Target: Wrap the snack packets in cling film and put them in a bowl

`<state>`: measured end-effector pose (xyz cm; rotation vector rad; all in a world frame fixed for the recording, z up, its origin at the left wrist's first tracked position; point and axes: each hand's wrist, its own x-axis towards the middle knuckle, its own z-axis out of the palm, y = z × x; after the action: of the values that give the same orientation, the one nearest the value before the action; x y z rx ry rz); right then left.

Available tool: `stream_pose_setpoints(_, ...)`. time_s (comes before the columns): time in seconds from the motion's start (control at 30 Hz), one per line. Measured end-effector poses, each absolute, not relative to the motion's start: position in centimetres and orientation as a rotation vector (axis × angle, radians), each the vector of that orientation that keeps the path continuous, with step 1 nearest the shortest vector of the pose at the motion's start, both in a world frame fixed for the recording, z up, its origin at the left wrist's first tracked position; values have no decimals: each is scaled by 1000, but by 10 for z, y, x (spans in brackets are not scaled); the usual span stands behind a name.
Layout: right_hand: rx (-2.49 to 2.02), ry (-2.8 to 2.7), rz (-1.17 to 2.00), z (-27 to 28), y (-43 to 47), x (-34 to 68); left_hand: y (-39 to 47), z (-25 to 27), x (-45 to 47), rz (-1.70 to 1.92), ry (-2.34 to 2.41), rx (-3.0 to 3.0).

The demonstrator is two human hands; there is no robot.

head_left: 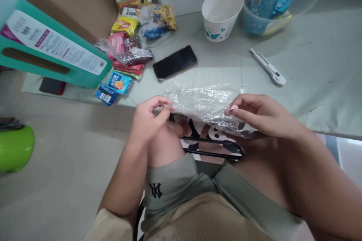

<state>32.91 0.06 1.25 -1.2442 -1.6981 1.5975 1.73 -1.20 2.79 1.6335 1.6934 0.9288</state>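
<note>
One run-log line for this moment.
Left hand: pinches clear plastic | Right hand: pinches same plastic | Plastic: crumpled, at table edge | Nearby: phone, cutter

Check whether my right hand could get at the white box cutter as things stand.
Probably yes: the box cutter lies on the table beyond your right hand, with nothing seen on top or between them. That hand pinches the clear plastic, so it would likely need to let go.
</note>
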Motion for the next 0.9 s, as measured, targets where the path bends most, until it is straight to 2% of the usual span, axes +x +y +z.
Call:
stream_pose_setpoints(0.1,-1354,-1582,1498,6,6,329,-10,29,3,830,1762,1676)
stream_pose_setpoints(0.23,-1462,-1471,1404,2,13,329,-11,20,-7,936,1757,1499)
stream_pose_setpoints(0.37,-1264,-1819,1399,0,18,324,-9,0,-8,1115,1582,1292)
stream_pose_setpoints(0.47,-1117,-2147,1191,-7,25,319,-2,-13,-4,1212,1492,1232)
stream_pose_setpoints(0.53,-1184,-2221,1073,-13,30,317,1,-17,-1,1224,1508,1211)
stream_pose_setpoints(0.7,-1487,-1930,792,-17,33,318,3,-12,3,1176,1667,1259)
stream_pose_setpoints(0.77,-1513,-1689,853,-11,28,317,-1,-10,1,1171,1689,1255)
stream_pose_setpoints(0.9,-1414,-1389,1322,1,12,314,-10,-15,-4,1323,1730,1202)
